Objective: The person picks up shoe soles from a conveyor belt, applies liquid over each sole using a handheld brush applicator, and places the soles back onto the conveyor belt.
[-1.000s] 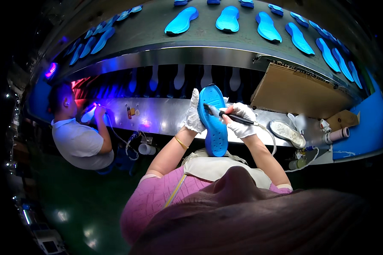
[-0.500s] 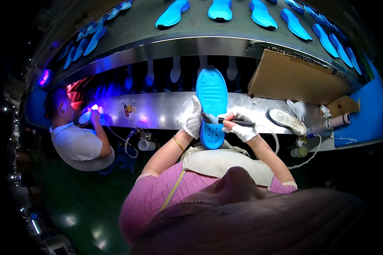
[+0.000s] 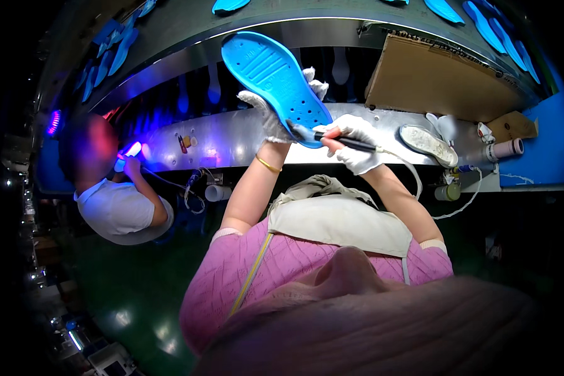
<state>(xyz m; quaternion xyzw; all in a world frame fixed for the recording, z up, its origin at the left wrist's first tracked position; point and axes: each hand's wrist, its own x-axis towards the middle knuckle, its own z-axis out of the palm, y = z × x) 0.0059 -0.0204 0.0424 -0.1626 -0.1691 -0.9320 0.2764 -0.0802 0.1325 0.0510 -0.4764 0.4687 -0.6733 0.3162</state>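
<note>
Behind the raised blue sole (image 3: 276, 84) runs a steel bench (image 3: 232, 141). Gloved left hand (image 3: 266, 113) clasps the sole from behind, long axis tilted up-left. Right hand (image 3: 354, 141), closed around a brush (image 3: 332, 136), touches its lower end.

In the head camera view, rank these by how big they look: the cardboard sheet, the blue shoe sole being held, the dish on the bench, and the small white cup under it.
1. cardboard sheet
2. blue shoe sole, though it is held up nearer the camera, so unsure
3. dish
4. white cup
</note>
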